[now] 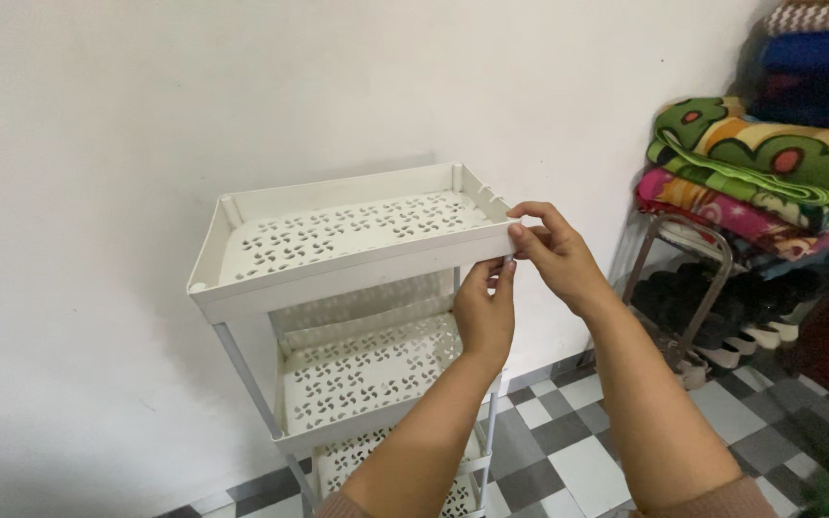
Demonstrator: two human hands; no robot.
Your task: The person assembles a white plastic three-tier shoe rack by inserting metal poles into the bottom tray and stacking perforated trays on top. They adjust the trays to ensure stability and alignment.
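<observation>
Both my hands, left hand (485,312) and right hand (551,251), pinching the top tray (357,240) corner over its pole (491,422), could pop off if I twist.

No packages, labels, signs or screens show in the head view.
</observation>
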